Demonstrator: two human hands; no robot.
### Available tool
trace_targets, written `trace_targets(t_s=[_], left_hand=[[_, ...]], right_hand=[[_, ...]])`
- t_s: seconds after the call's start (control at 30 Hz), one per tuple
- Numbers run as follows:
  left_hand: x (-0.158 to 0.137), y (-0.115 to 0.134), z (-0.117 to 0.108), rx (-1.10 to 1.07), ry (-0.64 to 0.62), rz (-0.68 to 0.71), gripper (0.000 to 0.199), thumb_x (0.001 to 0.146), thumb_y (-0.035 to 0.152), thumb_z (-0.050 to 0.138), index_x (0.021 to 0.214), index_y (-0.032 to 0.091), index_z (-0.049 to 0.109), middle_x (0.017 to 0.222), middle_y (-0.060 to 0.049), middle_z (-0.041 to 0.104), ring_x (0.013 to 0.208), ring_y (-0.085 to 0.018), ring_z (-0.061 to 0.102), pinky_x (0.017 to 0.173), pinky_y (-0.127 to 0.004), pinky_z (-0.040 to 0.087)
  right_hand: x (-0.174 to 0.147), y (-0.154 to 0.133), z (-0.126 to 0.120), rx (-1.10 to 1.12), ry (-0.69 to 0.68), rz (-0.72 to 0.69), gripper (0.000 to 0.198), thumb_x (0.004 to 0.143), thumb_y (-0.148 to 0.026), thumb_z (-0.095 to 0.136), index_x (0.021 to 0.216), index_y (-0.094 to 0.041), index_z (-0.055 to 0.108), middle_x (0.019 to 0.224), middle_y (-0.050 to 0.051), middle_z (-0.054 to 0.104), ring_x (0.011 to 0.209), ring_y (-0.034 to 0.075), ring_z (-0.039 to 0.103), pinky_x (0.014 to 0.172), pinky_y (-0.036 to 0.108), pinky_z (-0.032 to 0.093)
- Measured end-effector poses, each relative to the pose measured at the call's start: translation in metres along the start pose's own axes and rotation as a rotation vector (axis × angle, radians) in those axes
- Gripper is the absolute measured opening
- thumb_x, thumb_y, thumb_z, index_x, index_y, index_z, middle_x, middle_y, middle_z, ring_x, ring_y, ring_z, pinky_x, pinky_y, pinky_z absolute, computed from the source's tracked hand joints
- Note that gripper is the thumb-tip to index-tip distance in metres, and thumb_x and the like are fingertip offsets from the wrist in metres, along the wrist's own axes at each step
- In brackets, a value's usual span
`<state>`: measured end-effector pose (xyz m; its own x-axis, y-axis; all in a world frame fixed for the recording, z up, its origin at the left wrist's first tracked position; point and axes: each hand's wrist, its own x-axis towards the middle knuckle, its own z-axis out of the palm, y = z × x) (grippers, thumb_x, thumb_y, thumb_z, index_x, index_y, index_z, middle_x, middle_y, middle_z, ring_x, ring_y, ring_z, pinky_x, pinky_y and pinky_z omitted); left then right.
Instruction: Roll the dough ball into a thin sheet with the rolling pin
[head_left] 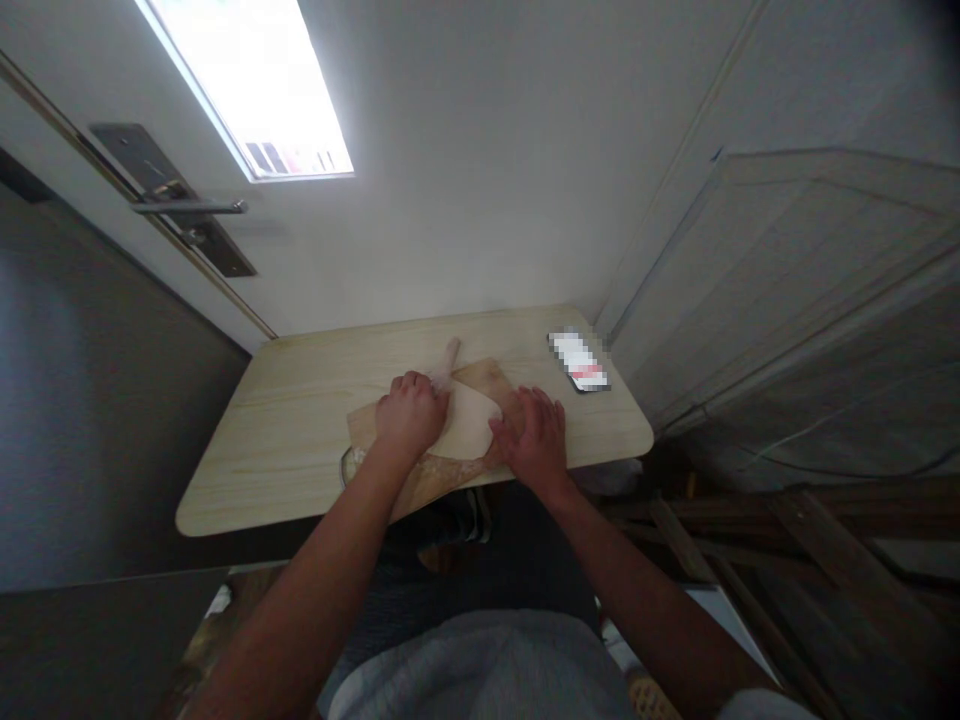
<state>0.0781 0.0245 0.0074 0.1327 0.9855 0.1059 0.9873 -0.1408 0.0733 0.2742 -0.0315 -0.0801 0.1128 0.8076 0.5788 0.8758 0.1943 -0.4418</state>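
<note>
A pale, flat round of dough [469, 422] lies on a thin wooden board [431, 480], which shows flour near its front edge. My left hand [412, 412] is closed at the left of the dough, around what looks like a wooden rolling pin [452, 352]. One end of the pin sticks out beyond my fingers toward the door; the rest is hidden under the hand. At the dough's right edge rests my right hand [536, 435], its fingers apart and its thumb against the dough.
The board sits on a light wood table [262, 430] and juts past its front edge. A phone [579, 360] lies at the back right. Behind stands a door with a metal handle [187, 207]. Wooden beams [750, 520] are at the lower right.
</note>
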Motion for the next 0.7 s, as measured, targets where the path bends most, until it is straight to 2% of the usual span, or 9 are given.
trace_targets(t_s=[0.13, 0.27, 0.4, 0.47, 0.6, 0.7], left_hand=[[-0.012, 0.010, 0.011, 0.006, 0.052, -0.024, 0.038, 0.100, 0.040, 0.037, 0.117, 0.014, 0.059, 0.119, -0.017, 0.064, 0.115, -0.031, 0.057, 0.095, -0.046, 0.048], [-0.023, 0.026, 0.019, -0.008, 0.122, -0.055, 0.037, 0.100, 0.028, 0.033, 0.123, 0.014, 0.057, 0.125, -0.018, 0.063, 0.120, -0.033, 0.054, 0.107, -0.057, 0.037], [-0.023, 0.033, 0.020, -0.048, 0.082, -0.087, 0.039, 0.098, 0.022, 0.031, 0.126, 0.019, 0.058, 0.134, -0.017, 0.061, 0.130, -0.034, 0.049, 0.113, -0.066, 0.027], [-0.020, 0.033, 0.020, -0.081, 0.066, -0.118, 0.045, 0.099, 0.024, 0.029, 0.136, 0.018, 0.053, 0.144, -0.018, 0.056, 0.138, -0.035, 0.042, 0.112, -0.067, 0.029], [-0.010, 0.024, 0.021, -0.141, 0.016, -0.185, 0.058, 0.102, 0.042, 0.026, 0.150, 0.013, 0.040, 0.155, -0.019, 0.045, 0.146, -0.039, 0.033, 0.108, -0.063, 0.039], [0.002, 0.012, 0.022, -0.155, -0.010, -0.169, 0.062, 0.102, 0.051, 0.021, 0.147, 0.016, 0.047, 0.156, -0.016, 0.045, 0.147, -0.038, 0.033, 0.112, -0.060, 0.036]], right_hand=[[0.000, 0.001, -0.001, 0.009, 0.022, -0.016, 0.058, 0.092, -0.053, 0.058, 0.136, -0.016, 0.047, 0.134, 0.018, 0.062, 0.134, 0.032, 0.049, 0.115, 0.059, 0.029], [-0.001, 0.001, -0.002, 0.018, 0.028, -0.034, 0.058, 0.089, -0.053, 0.060, 0.134, -0.017, 0.049, 0.132, 0.018, 0.063, 0.132, 0.032, 0.051, 0.115, 0.059, 0.028], [-0.001, 0.002, -0.004, 0.035, 0.020, -0.041, 0.055, 0.087, -0.053, 0.062, 0.130, -0.019, 0.051, 0.131, 0.016, 0.063, 0.132, 0.032, 0.051, 0.116, 0.059, 0.027], [-0.001, 0.003, -0.004, 0.046, 0.018, -0.044, 0.053, 0.087, -0.052, 0.063, 0.128, -0.020, 0.052, 0.130, 0.015, 0.064, 0.131, 0.031, 0.052, 0.116, 0.059, 0.027], [-0.001, 0.004, -0.004, 0.060, 0.003, -0.037, 0.049, 0.085, -0.050, 0.064, 0.124, -0.021, 0.055, 0.128, 0.014, 0.064, 0.130, 0.032, 0.052, 0.115, 0.059, 0.026], [-0.001, 0.004, -0.003, 0.058, -0.003, -0.032, 0.046, 0.084, -0.048, 0.065, 0.121, -0.021, 0.057, 0.127, 0.014, 0.065, 0.129, 0.031, 0.053, 0.115, 0.058, 0.026]])
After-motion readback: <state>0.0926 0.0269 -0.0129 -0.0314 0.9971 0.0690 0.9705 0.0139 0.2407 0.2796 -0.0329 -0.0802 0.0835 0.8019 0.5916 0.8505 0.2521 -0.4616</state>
